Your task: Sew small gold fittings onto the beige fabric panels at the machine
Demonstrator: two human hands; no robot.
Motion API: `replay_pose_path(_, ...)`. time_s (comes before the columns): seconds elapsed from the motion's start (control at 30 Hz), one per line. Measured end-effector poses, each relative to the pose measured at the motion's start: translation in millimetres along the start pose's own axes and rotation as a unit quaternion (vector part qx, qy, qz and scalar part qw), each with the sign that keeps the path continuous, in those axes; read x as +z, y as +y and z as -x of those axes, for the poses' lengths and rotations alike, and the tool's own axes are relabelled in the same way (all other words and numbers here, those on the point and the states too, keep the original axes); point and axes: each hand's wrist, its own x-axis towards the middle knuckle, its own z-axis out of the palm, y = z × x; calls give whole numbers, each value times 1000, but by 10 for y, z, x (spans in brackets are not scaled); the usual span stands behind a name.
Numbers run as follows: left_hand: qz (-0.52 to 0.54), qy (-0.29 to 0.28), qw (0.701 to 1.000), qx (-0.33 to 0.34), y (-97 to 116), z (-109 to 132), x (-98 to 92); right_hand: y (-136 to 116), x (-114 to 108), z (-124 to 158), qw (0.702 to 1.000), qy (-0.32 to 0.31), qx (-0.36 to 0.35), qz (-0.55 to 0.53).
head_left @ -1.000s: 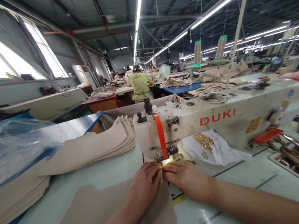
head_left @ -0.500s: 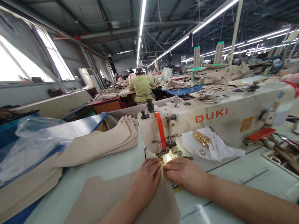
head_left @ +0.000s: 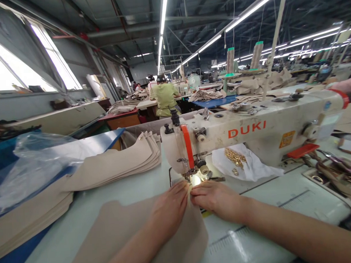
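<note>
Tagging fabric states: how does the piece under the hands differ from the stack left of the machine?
The piece lies alone under the left hand and right hand at the machine; the stack is several fanned layers, untouched. The piece is nearer the camera; the stack sits farther back. Both are beige.

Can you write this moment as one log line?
left hand: on beige fabric piece | right hand: on its edge | place: by needle of sewing machine

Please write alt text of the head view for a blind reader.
The left hand and right hand press a flat beige fabric piece at the needle of a white DUKI sewing machine. Stacked beige cut pieces lie beside it.
</note>
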Motion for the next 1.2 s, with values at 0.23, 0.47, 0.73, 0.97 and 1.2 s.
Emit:
replay_pose_path(0.23, -16, 10, 999, 39, -15, 2, 22, -13, -7, -12, 1000, -17, 3, 19)
replay_pose_path(0.47, 20, 26, 999, 24, 34, -37, -39, -10, -13, -38, 1000, -17, 12, 11)
replay_pose_path(0.73, 43, 34, 998, 6, 49, -89, -71, 42, 40, -44, 1000, 3, 16, -21)
replay_pose_path(0.97, 60, 29, 998, -19, 28, -114, -57, 55, 31, -43, 999, 4, 26, -34)
replay_pose_path(1.2, 62, 37, 996, -45, 27, -95, -23, 66, 74, -47, 999, 19, 20, -23)
